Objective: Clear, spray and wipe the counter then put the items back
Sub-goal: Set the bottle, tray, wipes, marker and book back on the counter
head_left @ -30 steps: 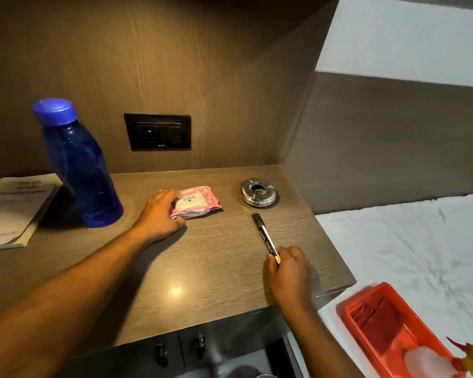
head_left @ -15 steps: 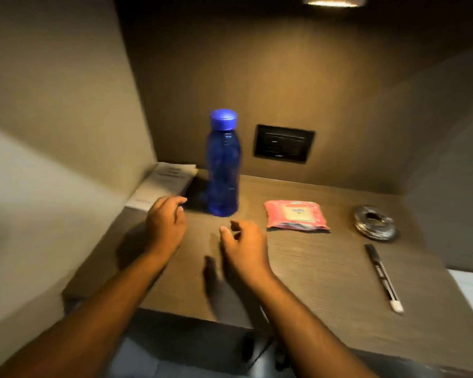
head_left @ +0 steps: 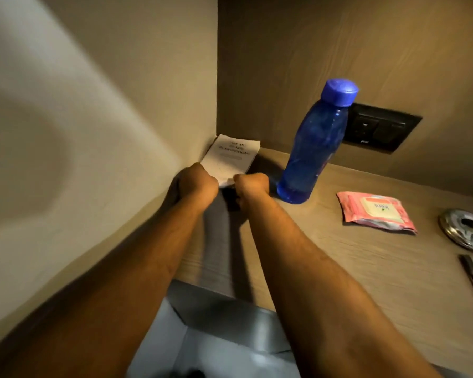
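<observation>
Counter (head_left: 366,268) corner: both hands, left hand (head_left: 195,184) and right hand (head_left: 250,185), now clench the booklet (head_left: 231,156)

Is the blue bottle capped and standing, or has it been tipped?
Capped and standing. The bottle rests base-down on the counter with its blue cap on; its lean looks like wide-angle distortion.

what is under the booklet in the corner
The booklet lies on the wooden counter. Both hands cover its near edge, so anything beneath cannot be seen.
</observation>
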The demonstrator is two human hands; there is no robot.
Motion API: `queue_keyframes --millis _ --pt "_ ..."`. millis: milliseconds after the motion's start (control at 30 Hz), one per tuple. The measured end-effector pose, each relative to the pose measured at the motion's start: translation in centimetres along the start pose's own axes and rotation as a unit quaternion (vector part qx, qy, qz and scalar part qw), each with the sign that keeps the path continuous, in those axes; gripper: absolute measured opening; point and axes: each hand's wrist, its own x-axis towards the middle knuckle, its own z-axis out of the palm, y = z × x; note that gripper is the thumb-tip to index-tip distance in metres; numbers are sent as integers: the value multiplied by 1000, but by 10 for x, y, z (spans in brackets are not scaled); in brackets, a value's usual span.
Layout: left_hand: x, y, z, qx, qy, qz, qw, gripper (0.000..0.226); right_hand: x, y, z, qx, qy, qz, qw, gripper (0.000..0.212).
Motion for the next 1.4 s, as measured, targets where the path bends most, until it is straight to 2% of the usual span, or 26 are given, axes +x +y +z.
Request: queue_keyframes --millis 100,200,267,367,500,567,700,767,834,934,1167,1267,1401 --pt "-13 -9 -5 -172 15 -37 984 39 -24 2 3 -61 9 -75 995 23" --pt "-29 -22 -11 -408 41 -83 908 37 -69 23 -8 -110 28 -206 972 21" --pt "-47 -35 -8 -464 37 -71 882 33 -101 49 -28 -89 10 -245 965 18" --pt "-82 -53 6 -508 7 -59 859 31 -133 89 -74 -55 -10 -255 965 14" --pt "-163 -45 37 -493 10 20 870 34 -158 140 -148 -41 -1 -255 966 17" --pt "-200 -32 57 -439 -15 83 895 39 -162 163 -179 -56 42 -256 964 17" --pt "-228 -3 87 -229 -97 200 948 55 -148 183 -222 -162 113 -228 953 23" --pt "-226 6 92 -98 -112 226 963 61 -137 181 -232 -227 116 -212 944 24" --pt "-221 9 93 -26 -118 229 966 65 -129 179 -238 -308 115 -211 920 26" --pt "-215 3 93 -43 -131 222 965 68 -124 177 -240 -378 112 -211 894 28" --pt "-207 -8 105 -4 -110 260 959 69 -117 188 -234 -408 133 -238 871 29" --pt "-210 -9 104 1 -107 283 953 67 -120 186 -233 -414 128 -228 872 31" --pt "-216 -9 80 -23 -131 295 946 70 -138 174 -244 -348 146 -232 896 29"
